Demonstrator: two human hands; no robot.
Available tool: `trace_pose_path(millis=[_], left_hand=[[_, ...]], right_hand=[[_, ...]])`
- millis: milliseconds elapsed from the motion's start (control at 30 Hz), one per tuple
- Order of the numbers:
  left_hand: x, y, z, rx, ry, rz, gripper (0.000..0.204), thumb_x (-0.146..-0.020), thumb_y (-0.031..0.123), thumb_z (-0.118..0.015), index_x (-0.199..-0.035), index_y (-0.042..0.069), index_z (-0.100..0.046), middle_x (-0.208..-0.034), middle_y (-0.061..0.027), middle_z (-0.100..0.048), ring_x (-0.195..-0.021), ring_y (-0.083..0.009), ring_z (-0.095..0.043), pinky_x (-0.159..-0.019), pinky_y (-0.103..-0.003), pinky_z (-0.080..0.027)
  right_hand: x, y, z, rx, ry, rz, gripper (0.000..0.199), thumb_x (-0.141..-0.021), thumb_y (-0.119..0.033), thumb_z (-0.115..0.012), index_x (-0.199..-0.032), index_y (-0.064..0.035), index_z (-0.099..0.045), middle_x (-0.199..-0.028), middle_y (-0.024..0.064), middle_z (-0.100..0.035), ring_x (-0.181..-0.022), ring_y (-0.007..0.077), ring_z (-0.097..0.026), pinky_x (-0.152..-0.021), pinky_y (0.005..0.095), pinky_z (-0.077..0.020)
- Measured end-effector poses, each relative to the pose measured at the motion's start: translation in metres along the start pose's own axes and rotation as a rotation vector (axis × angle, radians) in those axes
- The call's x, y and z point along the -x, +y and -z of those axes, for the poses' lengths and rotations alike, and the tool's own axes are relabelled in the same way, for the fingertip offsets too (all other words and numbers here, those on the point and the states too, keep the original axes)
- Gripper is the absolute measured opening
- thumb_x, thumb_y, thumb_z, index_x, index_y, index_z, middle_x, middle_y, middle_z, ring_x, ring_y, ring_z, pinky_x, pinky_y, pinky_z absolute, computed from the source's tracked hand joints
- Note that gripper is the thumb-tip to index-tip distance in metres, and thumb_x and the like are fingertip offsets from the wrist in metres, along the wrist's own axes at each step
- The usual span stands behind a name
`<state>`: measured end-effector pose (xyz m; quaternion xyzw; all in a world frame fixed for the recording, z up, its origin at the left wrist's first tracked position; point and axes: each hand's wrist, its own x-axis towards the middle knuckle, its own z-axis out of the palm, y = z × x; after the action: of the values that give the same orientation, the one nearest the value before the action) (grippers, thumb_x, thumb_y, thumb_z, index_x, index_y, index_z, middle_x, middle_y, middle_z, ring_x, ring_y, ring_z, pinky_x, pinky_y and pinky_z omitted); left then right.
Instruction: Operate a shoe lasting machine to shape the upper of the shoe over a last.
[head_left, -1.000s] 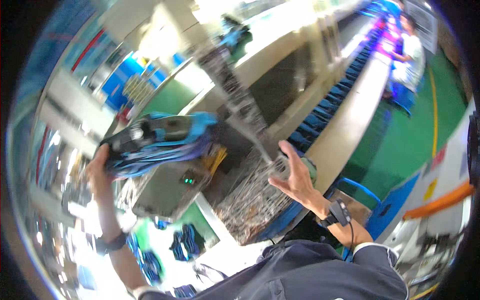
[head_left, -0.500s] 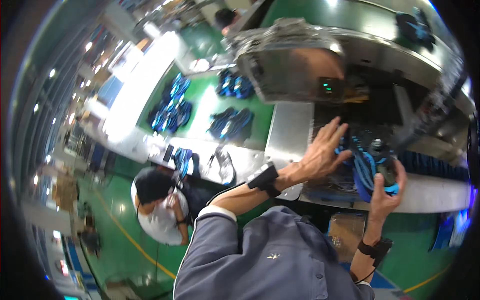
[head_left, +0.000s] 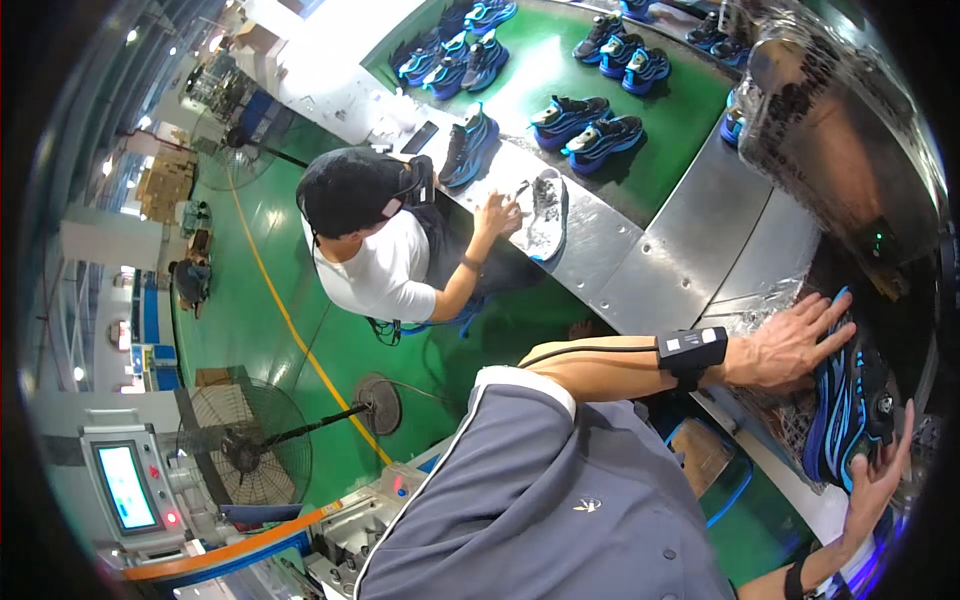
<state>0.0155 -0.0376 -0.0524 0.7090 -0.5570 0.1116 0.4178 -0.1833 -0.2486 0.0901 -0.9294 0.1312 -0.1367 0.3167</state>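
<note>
A dark sneaker (head_left: pixel 846 405) with bright blue stripes lies at the right side of the bench, under the shiny hood; whether a second shoe is beside it, I cannot tell. My left hand (head_left: pixel 790 345) reaches over the sneaker's far end with fingers spread, the fingertips at its edge. At the near end, my right hand (head_left: pixel 876 485) has its fingers stretched out and its thumb apart, close against the shoe. Each wrist wears a black strap, and the left one carries a small black box (head_left: pixel 692 350).
Left of me a co-worker in a black cap (head_left: pixel 362 190) sits at the metal ledge by a pale shoe (head_left: pixel 545 215). Several dark-blue sneakers (head_left: pixel 605 140) stand on the green belt (head_left: pixel 540 85). A foil-wrapped machine hood (head_left: pixel 830 130) overhangs the right. Behind are a floor fan (head_left: pixel 245 450) and a control screen (head_left: pixel 125 487).
The view has swung left, so the bench and sneaker sit farther right. My right fingers, earlier around the sneaker's near end, are now stretched out. My left hand remains at the far end.
</note>
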Motion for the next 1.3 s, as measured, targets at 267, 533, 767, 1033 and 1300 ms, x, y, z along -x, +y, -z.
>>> trace_pose_path(millis=[267, 533, 767, 1033, 1300], left_hand=[[0.003, 0.000, -0.005, 0.063, 0.118, 0.013, 0.077, -0.076, 0.024, -0.076, -0.141, -0.007, -0.048, -0.154, -0.0420, -0.031, -0.132, -0.0496, -0.047, -0.114, -0.056, -0.035], [0.005, 0.001, -0.012, 0.091, 0.191, 0.062, 0.066, -0.082, 0.023, -0.068, -0.138, -0.006, -0.052, -0.154, -0.0434, -0.029, -0.134, -0.0527, -0.047, -0.118, -0.058, -0.032], [0.008, 0.002, -0.018, 0.131, 0.210, 0.064, 0.066, -0.082, 0.023, -0.068, -0.138, -0.007, -0.052, -0.153, -0.0437, -0.030, -0.132, -0.0529, -0.048, -0.118, -0.058, -0.032], [0.003, 0.000, -0.016, 0.003, 0.123, 0.023, 0.082, -0.074, 0.025, -0.075, -0.144, -0.007, -0.046, -0.154, -0.0433, -0.029, -0.137, -0.0534, -0.044, -0.119, -0.058, -0.030], [-0.003, 0.012, 0.014, 0.097, -0.130, 0.111, 0.100, -0.074, 0.013, -0.082, -0.158, 0.003, -0.029, -0.160, -0.0378, -0.021, -0.141, -0.0560, -0.036, -0.118, -0.061, -0.032]], right_hand=[[-0.048, -0.008, -0.030, 0.190, -0.175, -0.241, 0.079, -0.071, 0.003, -0.060, -0.149, -0.0049, -0.049, -0.146, 0.0145, -0.054, -0.136, 0.0267, -0.050, -0.119, 0.0384, -0.0331], [-0.034, 0.000, -0.027, 0.287, -0.124, -0.110, 0.086, -0.066, 0.009, -0.054, -0.151, -0.0046, -0.045, -0.149, 0.0120, -0.049, -0.140, 0.0259, -0.044, -0.123, 0.0391, -0.0261], [-0.034, 0.008, -0.025, 0.343, -0.100, -0.128, 0.085, -0.067, 0.012, -0.051, -0.150, -0.0047, -0.047, -0.149, 0.0123, -0.050, -0.141, 0.0261, -0.044, -0.123, 0.0394, -0.0263], [-0.033, 0.012, -0.030, 0.200, -0.066, -0.095, 0.086, -0.063, 0.008, -0.052, -0.148, -0.0065, -0.049, -0.146, 0.0136, -0.053, -0.139, 0.0274, -0.047, -0.123, 0.0410, -0.0288], [-0.033, -0.024, -0.037, 0.100, 0.025, -0.062, 0.081, -0.061, -0.003, -0.070, -0.141, -0.0048, -0.056, -0.133, 0.0177, -0.065, -0.128, 0.0298, -0.061, -0.113, 0.0373, -0.0421]])
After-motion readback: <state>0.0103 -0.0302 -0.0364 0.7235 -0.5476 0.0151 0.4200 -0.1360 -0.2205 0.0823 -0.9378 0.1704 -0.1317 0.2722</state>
